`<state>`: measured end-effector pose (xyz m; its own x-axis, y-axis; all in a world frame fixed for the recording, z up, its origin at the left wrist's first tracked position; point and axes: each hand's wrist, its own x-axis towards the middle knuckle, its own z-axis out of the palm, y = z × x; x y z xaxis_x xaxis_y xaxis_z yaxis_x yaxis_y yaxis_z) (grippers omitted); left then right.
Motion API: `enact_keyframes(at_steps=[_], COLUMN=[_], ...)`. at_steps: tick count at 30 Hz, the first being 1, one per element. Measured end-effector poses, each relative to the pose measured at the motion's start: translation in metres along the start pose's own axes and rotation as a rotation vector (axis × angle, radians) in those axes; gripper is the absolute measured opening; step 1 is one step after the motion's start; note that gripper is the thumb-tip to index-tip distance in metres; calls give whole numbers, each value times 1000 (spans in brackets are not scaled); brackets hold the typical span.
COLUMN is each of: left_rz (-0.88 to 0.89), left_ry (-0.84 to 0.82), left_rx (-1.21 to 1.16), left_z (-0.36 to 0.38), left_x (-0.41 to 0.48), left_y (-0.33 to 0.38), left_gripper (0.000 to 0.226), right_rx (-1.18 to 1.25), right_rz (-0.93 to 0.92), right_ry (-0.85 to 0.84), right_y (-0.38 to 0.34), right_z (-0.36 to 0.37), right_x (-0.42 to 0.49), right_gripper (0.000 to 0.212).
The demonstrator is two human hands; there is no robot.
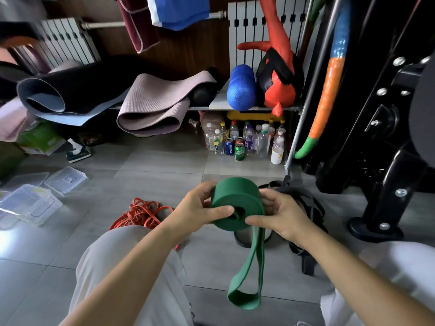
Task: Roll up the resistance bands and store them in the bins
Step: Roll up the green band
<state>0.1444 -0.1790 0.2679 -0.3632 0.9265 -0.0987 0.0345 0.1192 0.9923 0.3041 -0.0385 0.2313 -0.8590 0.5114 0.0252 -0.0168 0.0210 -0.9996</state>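
Note:
A wide green resistance band is wound into a thick roll in front of me, with a loose loop of it hanging down below. My left hand grips the roll's left side, thumb across its face. My right hand holds the right side, thumb near the roll's centre. A tangled heap of thin red bands lies on the floor to the left. Black bands lie on the floor behind my right hand. Clear plastic bins and a lid sit on the floor at far left.
A cluster of bottles and cans stands under a low shelf holding rolled mats and a blue foam roller. A black gym machine frame fills the right. A dark cup stands below the roll. My knees frame the bottom.

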Motion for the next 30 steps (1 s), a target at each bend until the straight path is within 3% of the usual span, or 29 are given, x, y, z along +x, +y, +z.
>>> enact_keyframes(at_steps=[2,5,7,9,18,30], left_rz=[52,305,434,473,482,335], left_ry=[11,-2,-66,-86,-76,203], left_rx=[275,790,1119,1250,1052,189], left_z=[-1,-2,-2,-2,11,13], left_x=[0,-3,-5,-6,-6,5], left_y=[-5,-11,-18,-24,-28,-20], left_gripper=[62,83,84,79,53,59], right_rx=[-52,-143,-171,-205,-293,-64], right_rz=[12,48,73,79,80,-3], right_ry=[-15,-49,-74,-84,-107,-40], right_y=[3,7,10,13,21,7], right_z=[-1,-2,-3,-3,0,-12], right_x=[0,-2,-3,-4,-5,-1], right_gripper=[49,51,51,52,49,56])
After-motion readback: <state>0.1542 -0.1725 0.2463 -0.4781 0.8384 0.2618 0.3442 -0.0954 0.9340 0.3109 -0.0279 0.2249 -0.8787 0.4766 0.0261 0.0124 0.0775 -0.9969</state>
